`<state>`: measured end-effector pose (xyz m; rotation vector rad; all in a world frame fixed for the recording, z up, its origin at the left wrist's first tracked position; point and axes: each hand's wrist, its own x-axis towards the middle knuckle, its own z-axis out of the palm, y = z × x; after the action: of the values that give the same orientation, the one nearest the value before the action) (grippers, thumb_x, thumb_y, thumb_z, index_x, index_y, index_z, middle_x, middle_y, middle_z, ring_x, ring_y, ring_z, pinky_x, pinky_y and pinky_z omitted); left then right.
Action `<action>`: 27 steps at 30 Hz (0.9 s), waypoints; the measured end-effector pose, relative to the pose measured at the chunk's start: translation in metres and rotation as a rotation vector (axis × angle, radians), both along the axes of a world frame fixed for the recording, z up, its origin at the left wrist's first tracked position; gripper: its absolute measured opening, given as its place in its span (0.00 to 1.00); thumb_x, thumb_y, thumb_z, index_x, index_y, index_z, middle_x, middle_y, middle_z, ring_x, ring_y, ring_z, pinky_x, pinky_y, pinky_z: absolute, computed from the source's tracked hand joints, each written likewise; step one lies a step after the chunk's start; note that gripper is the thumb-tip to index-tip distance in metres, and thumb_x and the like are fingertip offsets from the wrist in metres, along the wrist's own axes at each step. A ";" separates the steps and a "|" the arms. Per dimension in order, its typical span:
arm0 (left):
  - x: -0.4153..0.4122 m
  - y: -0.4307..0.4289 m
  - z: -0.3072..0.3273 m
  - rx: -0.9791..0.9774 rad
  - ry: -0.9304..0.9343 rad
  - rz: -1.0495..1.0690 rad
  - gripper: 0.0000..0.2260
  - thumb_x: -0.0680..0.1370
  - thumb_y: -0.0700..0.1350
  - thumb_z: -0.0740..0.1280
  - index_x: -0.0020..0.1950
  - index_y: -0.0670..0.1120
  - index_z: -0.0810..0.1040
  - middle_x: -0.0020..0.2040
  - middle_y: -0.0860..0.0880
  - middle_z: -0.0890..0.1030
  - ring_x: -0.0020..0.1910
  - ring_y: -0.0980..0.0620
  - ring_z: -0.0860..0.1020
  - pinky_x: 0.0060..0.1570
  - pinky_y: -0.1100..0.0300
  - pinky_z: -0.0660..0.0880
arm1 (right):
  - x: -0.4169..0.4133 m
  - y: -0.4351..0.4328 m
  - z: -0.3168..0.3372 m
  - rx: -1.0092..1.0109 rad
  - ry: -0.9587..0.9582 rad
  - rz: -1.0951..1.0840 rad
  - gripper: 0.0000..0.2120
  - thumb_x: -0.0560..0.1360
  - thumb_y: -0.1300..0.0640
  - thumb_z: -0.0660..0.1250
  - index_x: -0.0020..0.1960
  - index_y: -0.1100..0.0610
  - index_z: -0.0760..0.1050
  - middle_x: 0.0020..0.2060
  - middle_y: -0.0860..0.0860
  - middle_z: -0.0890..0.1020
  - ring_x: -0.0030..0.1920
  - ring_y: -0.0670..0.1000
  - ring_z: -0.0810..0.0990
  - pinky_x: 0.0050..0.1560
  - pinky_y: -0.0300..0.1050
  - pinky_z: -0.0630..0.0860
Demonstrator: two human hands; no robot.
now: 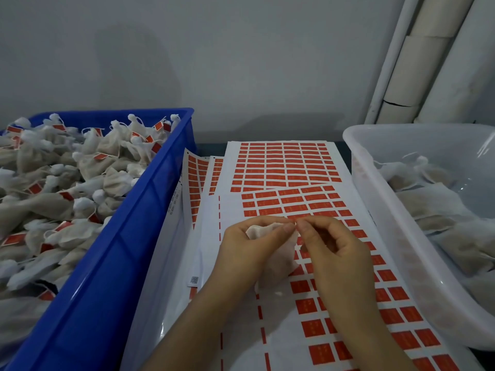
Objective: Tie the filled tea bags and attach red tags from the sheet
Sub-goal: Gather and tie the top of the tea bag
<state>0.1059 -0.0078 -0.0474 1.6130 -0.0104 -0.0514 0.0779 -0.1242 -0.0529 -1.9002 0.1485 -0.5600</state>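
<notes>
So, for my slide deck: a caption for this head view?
Both hands work a tea bag above red tag sheets, between two bins.

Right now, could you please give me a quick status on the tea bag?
Left hand holds tea bag. Right hand pinches at its top. Over tag sheet. Nothing in the way.

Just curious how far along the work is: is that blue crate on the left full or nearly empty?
Nearly full. The blue crate is heaped almost to its rim with tied tea bags, many carrying red tags.
</notes>
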 end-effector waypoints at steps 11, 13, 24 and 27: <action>0.001 -0.003 -0.002 0.085 -0.044 0.027 0.05 0.73 0.49 0.70 0.37 0.54 0.80 0.39 0.59 0.79 0.42 0.53 0.77 0.25 0.74 0.71 | -0.001 0.001 0.001 -0.013 -0.022 -0.065 0.05 0.68 0.41 0.59 0.38 0.39 0.70 0.36 0.34 0.76 0.39 0.39 0.77 0.30 0.23 0.66; 0.001 -0.003 -0.002 0.090 -0.060 0.024 0.05 0.73 0.49 0.70 0.37 0.54 0.80 0.40 0.59 0.79 0.42 0.53 0.77 0.25 0.74 0.71 | -0.001 0.001 0.002 0.000 -0.032 -0.072 0.06 0.67 0.40 0.58 0.38 0.40 0.71 0.36 0.34 0.77 0.39 0.40 0.78 0.30 0.24 0.67; 0.000 0.001 -0.003 0.210 -0.137 -0.133 0.04 0.74 0.47 0.69 0.40 0.54 0.79 0.43 0.63 0.80 0.46 0.60 0.78 0.35 0.78 0.73 | -0.003 -0.010 0.008 0.244 0.001 -0.101 0.14 0.67 0.39 0.57 0.42 0.47 0.75 0.32 0.43 0.81 0.34 0.44 0.80 0.33 0.30 0.72; -0.001 0.001 -0.003 0.170 -0.134 -0.146 0.04 0.76 0.46 0.66 0.42 0.55 0.77 0.39 0.65 0.80 0.43 0.66 0.78 0.31 0.75 0.73 | -0.003 -0.007 0.011 0.385 0.043 0.038 0.14 0.69 0.43 0.58 0.44 0.50 0.77 0.30 0.47 0.81 0.26 0.47 0.77 0.30 0.33 0.76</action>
<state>0.1052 -0.0066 -0.0501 1.7815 -0.2325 -0.0581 0.0746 -0.1315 -0.0414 -1.5372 0.2307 -0.4298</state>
